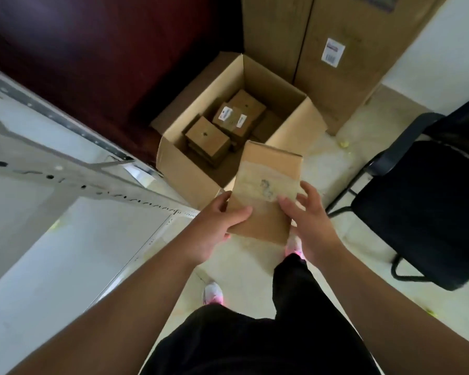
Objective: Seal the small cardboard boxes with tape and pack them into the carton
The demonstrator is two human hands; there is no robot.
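A small brown cardboard box (268,185) with a strip of clear tape across its top hangs over the floor, just in front of the open carton (190,174). My left hand (214,226) grips its near left corner, thumb on top. My right hand (312,220) touches its right side with spread, nearly straight fingers. Inside the carton lie several small sealed boxes (228,125), some with white labels.
A white table (52,239) with a perforated metal rail stands on the left. A black chair (423,207) is at the right. Tall cardboard boxes (331,63) lean against the wall behind the carton. My legs and pink shoes are below.
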